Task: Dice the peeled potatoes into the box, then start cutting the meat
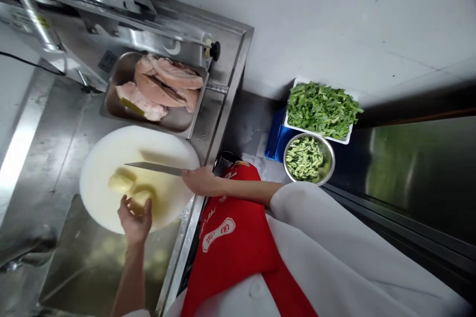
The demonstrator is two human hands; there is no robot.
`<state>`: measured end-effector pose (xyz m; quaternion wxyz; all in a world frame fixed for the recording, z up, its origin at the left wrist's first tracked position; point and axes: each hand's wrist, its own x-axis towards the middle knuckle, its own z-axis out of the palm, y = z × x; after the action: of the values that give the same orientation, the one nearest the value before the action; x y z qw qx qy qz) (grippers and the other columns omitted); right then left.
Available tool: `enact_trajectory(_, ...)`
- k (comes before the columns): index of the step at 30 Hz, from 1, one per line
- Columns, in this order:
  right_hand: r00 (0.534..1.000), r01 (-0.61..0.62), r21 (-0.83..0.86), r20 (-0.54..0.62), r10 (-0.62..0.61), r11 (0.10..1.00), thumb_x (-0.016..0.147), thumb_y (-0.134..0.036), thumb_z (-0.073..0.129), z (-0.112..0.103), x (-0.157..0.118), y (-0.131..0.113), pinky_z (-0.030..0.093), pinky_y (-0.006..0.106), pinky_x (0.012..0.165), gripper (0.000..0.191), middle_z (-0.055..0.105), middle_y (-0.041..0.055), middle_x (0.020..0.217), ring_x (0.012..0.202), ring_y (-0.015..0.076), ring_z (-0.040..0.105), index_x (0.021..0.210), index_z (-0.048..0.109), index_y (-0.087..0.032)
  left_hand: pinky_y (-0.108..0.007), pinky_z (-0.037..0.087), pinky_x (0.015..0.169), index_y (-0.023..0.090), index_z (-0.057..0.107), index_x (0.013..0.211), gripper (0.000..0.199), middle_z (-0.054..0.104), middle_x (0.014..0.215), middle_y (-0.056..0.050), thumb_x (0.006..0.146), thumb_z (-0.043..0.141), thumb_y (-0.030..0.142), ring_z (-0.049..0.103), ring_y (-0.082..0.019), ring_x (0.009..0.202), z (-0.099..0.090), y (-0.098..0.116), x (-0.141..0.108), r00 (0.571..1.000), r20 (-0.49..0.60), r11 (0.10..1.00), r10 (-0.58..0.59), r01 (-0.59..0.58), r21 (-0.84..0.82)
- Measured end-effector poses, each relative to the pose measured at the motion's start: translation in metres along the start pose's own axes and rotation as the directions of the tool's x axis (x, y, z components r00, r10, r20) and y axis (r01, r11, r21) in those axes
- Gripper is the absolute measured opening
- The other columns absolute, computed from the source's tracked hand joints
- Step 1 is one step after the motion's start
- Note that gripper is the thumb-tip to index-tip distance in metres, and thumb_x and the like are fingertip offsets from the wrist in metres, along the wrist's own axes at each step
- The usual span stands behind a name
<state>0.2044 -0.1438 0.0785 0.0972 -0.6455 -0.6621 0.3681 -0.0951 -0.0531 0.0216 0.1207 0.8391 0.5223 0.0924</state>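
Note:
A round white cutting board [107,153] lies on the steel counter, partly over the sink edge. On it are two peeled, pale yellow pieces that look like potatoes; one [119,183] lies free, the other [142,197] is between the thumb and fingers of my left hand [136,220]. My right hand [200,181] is closed round the handle of a knife [156,167], whose blade points left above the board. The handle is hidden in my fist.
Behind the board sits a steel tray [178,126] of raw meat, beside a metal machine [141,27]. The sink [74,257] holds blurred yellowish pieces under water. Right, low down, are a white basket [344,139] of chopped greens and a steel bowl [329,161] of cut green vegetables.

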Motion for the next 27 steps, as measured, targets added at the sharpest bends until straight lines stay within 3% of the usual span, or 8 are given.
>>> enact_trajectory(2,1.000,-0.022,-0.027,-0.017,0.021,0.999,0.097,-0.009,0.037,-0.001,0.001,0.003,0.060,0.045,0.071,0.034,0.074,0.0167,0.101,0.093,0.0311,0.073,0.127,0.050,-0.003,-0.054,0.052,0.096,0.030,0.046,0.142,0.067,0.056,0.126,-0.009,0.083,0.064,0.055,0.058,-0.034,0.114,0.002,-0.004,0.009,1.000,-0.020,1.000,0.000,-0.001,-0.008)
enact_trajectory(4,1.000,-0.025,-0.069,-0.007,0.025,0.997,0.096,-0.009,0.038,-0.005,0.003,0.008,0.060,0.043,0.071,0.035,0.074,0.0172,0.101,0.094,0.0308,0.074,0.129,0.050,-0.003,-0.058,0.046,0.104,0.035,0.052,0.134,0.057,0.055,0.128,-0.005,0.081,0.065,0.053,0.054,-0.034,0.120,0.008,-0.004,0.017,0.993,0.004,0.993,0.114,-0.114,0.000)
enact_trajectory(7,0.999,0.008,-0.123,0.049,-0.002,0.992,0.098,-0.011,0.037,-0.020,-0.001,0.014,0.059,0.038,0.074,0.033,0.073,0.0177,0.104,0.097,0.0284,0.073,0.126,0.053,-0.007,-0.060,0.042,0.107,0.027,0.054,0.134,0.053,0.052,0.130,-0.011,0.085,0.064,0.046,0.049,-0.036,0.126,0.017,0.003,0.011,0.976,0.010,0.975,0.218,-0.217,-0.048)
enact_trajectory(12,0.981,0.098,-0.287,0.187,-0.045,0.953,0.100,-0.013,0.033,-0.037,-0.023,0.014,0.054,0.033,0.077,0.031,0.073,0.0167,0.104,0.099,0.0266,0.072,0.119,0.058,-0.012,-0.048,0.049,0.103,0.024,0.054,0.129,0.046,0.055,0.121,-0.011,0.089,0.064,0.044,0.052,-0.028,0.123,0.029,0.022,-0.032,0.960,-0.281,0.971,-0.006,-0.061,-0.231)
enact_trajectory(16,0.950,0.181,-0.399,0.307,-0.055,0.899,0.104,-0.026,0.032,-0.032,-0.015,0.019,0.049,0.031,0.073,0.032,0.073,0.0149,0.098,0.091,0.0259,0.072,0.124,0.054,-0.016,-0.049,0.046,0.105,0.019,0.059,0.121,0.033,0.060,0.116,-0.014,0.095,0.061,0.038,0.054,-0.028,0.124,0.046,0.027,-0.046,0.891,-0.444,0.967,-0.092,-0.027,-0.255)
enact_trajectory(19,0.919,0.269,-0.471,0.387,-0.078,0.840,0.106,-0.032,0.027,-0.026,-0.006,0.009,0.046,0.030,0.071,0.036,0.072,0.0146,0.095,0.087,0.0258,0.072,0.127,0.052,-0.016,-0.049,0.044,0.104,0.018,0.066,0.114,0.027,0.061,0.112,-0.014,0.096,0.060,0.037,0.056,-0.027,0.117,0.054,0.033,-0.049,0.807,-0.556,0.969,-0.199,0.075,-0.237)
enact_trajectory(23,0.886,0.329,-0.530,0.459,-0.062,0.781,0.106,-0.030,0.026,-0.019,0.007,-0.003,0.043,0.028,0.068,0.036,0.072,0.0141,0.091,0.085,0.0254,0.072,0.126,0.051,-0.014,-0.042,0.045,0.094,0.018,0.068,0.107,0.023,0.060,0.103,-0.012,0.100,0.051,0.032,0.057,-0.023,0.104,0.060,0.041,-0.050,0.708,-0.631,0.936,-0.318,0.130,-0.326)
enact_trajectory(27,0.873,0.343,-0.553,0.487,-0.039,0.759,0.107,-0.033,0.024,-0.020,0.021,-0.006,0.041,0.028,0.066,0.035,0.072,0.0138,0.091,0.086,0.0258,0.072,0.119,0.051,-0.014,-0.040,0.044,0.090,0.019,0.066,0.096,0.019,0.060,0.096,-0.011,0.100,0.051,0.030,0.056,-0.021,0.096,0.066,0.037,-0.047,0.692,-0.658,0.936,-0.298,0.078,-0.342)
